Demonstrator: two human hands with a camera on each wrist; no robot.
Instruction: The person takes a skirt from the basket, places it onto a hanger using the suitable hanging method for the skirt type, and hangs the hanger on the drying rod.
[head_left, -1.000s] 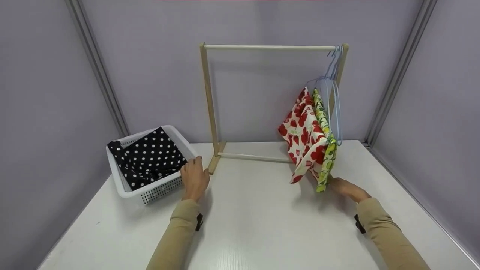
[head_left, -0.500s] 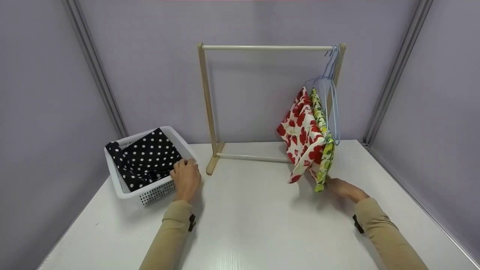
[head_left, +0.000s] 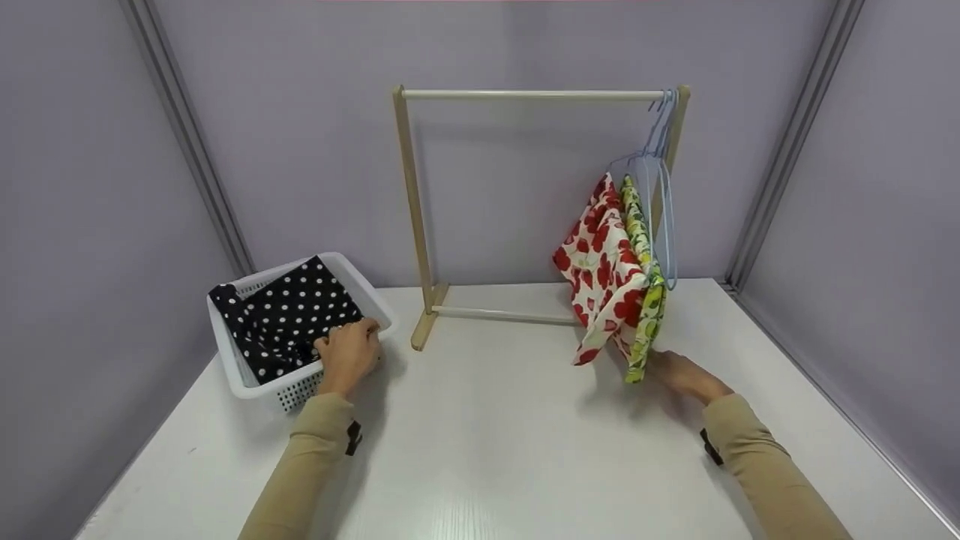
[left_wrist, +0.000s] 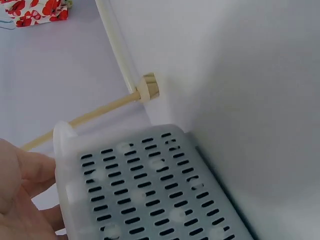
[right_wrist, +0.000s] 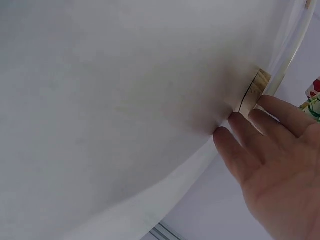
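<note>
My left hand [head_left: 349, 354] reaches over the near right rim of a white plastic basket [head_left: 259, 391], fingers bent slightly downward at a black cloth with white dots [head_left: 300, 304] lying inside. In the left wrist view the basket's slotted wall [left_wrist: 160, 190] hides part of the fingers. Low at the right, my right hand [head_left: 684, 375] is by the wooden foot [right_wrist: 254, 92] of a small clothes rack, its fingers loosely extended with fingertips at the foot. Just above it hang a white garment with red flowers [head_left: 600, 259] and a yellow-green patterned one [head_left: 646, 322].
The clothes rack has a wooden left post [head_left: 412, 187] and a white top rail [head_left: 525, 95]. Light blue hangers [head_left: 673, 247] crowd its right end. Grey panels [head_left: 495, 187] enclose the white table [head_left: 510, 420] at the back and sides.
My left hand has moved left from the basket's right corner, over the rim to the dotted cloth. The right hand stays by the rack's foot, and the view has shifted slightly.
</note>
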